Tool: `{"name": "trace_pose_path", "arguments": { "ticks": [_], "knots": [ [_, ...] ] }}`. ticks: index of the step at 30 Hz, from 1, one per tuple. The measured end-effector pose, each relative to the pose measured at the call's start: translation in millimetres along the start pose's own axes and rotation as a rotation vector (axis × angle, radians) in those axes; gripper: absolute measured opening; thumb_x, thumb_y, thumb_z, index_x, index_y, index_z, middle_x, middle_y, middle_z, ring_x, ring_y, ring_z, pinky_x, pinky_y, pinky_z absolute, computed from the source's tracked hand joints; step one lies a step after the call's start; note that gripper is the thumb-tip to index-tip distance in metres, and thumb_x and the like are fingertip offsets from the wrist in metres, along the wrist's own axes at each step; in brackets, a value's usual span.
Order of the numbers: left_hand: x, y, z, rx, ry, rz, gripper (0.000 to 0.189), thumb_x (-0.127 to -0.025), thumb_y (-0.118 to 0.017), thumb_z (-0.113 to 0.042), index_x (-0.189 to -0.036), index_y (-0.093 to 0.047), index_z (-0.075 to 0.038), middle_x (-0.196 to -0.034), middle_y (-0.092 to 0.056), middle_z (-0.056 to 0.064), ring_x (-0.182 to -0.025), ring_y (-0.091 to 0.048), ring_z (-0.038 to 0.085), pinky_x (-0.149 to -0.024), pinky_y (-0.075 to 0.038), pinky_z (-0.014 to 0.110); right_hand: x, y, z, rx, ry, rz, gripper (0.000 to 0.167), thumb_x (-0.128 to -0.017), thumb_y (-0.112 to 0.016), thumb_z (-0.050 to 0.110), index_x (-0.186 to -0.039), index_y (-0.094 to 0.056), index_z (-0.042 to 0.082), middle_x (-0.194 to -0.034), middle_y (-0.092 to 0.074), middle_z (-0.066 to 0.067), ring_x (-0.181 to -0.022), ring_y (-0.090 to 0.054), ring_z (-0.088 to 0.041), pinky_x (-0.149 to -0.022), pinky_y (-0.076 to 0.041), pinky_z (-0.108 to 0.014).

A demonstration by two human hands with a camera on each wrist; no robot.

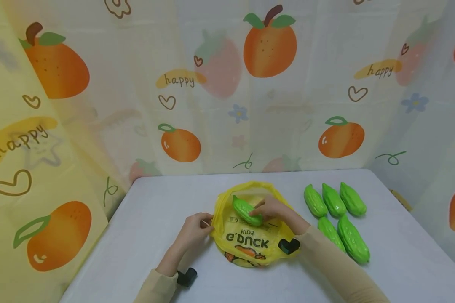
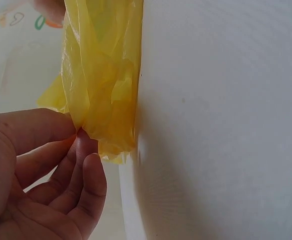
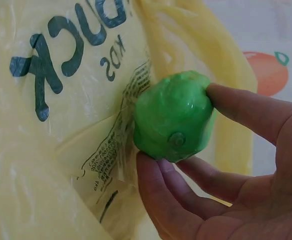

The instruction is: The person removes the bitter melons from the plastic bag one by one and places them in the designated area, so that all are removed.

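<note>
A yellow plastic bag (image 1: 220, 240) with printed lettering lies on the table, its mouth spread wide. My left hand (image 1: 195, 230) pinches the bag's left rim between thumb and finger, seen closely in the left wrist view, where the bag (image 2: 105, 80) hangs in folds. Inside the bag's mouth, my right hand (image 1: 272, 208) holds a bright green toy bitter melon (image 1: 245, 210) by one end. The right wrist view shows the melon (image 3: 173, 117) end-on, gripped between thumb and fingers, with the printed bag wall beside it.
Several more green bitter melons (image 1: 334, 200) lie in two rows on the white table (image 1: 155, 198), right of the bag. A fruit-patterned curtain (image 1: 220, 126) stands behind the table and along its sides.
</note>
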State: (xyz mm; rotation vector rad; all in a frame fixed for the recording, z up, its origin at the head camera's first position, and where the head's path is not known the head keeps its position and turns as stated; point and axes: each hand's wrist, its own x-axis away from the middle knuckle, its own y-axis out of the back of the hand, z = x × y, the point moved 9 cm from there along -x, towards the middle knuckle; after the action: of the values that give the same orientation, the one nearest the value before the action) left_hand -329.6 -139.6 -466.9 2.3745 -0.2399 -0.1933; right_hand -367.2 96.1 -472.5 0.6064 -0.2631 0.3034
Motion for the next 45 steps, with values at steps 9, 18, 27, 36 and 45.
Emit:
{"name": "trace_pose_path", "arguments": {
  "ticks": [9, 18, 27, 36, 45],
  "knots": [
    [0.6, -0.4, -0.8, 0.0, -0.006, 0.001, 0.029, -0.081, -0.07, -0.009, -0.11, -0.068, -0.006, -0.092, -0.067, 0.002, -0.079, -0.061, 0.012, -0.066, -0.052, 0.025, 16.7, 5, -5, 0.027, -0.002, 0.085, 0.049, -0.084, -0.07, 0.029, -0.12, -0.062, -0.004, -0.061, -0.049, 0.0, -0.052, -0.043, -0.01, -0.062, -0.046, -0.024],
    [-0.6, -0.9, 2.7, -0.001, -0.002, 0.005, 0.029, -0.081, -0.07, -0.01, -0.11, -0.068, -0.008, -0.093, -0.066, 0.001, -0.079, -0.061, 0.012, -0.068, -0.052, 0.027, 35.4, 21, -5, 0.055, -0.007, 0.047, 0.06, -0.083, -0.07, 0.036, -0.127, -0.057, -0.003, -0.111, -0.065, -0.013, -0.076, -0.061, -0.013, -0.079, -0.054, -0.032],
    [0.3, -0.3, 1.3, -0.002, 0.004, -0.003, 0.029, -0.081, -0.07, -0.01, -0.109, -0.069, -0.007, -0.092, -0.066, 0.002, -0.079, -0.061, 0.012, -0.068, -0.052, 0.027, 55.5, 34, 1, 0.029, 0.025, 0.038, 0.061, -0.084, -0.069, 0.037, -0.128, -0.055, -0.003, -0.124, -0.061, -0.016, -0.092, -0.068, -0.02, -0.083, -0.055, -0.037],
    [-1.2, -1.4, 0.9, -0.005, -0.008, -0.004, 0.028, -0.081, -0.07, -0.008, -0.109, -0.069, -0.007, -0.091, -0.067, 0.002, -0.078, -0.061, 0.012, -0.067, -0.052, 0.025, 69.3, 48, -2, 0.012, 0.031, 0.031, 0.067, -0.086, -0.067, 0.038, -0.131, -0.049, -0.008, -0.128, -0.055, -0.023, -0.096, -0.067, -0.023, -0.083, -0.055, -0.037],
    [0.0, -1.3, -0.1, 0.005, -0.008, -0.006, 0.028, -0.081, -0.07, -0.008, -0.109, -0.069, -0.007, -0.091, -0.066, 0.002, -0.078, -0.061, 0.012, -0.067, -0.052, 0.026, 77.2, 63, -12, -0.022, 0.02, 0.036, 0.07, -0.088, -0.065, 0.039, -0.134, -0.045, -0.009, -0.134, -0.05, -0.026, -0.102, -0.065, -0.023, -0.085, -0.054, -0.037]
  ]
}}
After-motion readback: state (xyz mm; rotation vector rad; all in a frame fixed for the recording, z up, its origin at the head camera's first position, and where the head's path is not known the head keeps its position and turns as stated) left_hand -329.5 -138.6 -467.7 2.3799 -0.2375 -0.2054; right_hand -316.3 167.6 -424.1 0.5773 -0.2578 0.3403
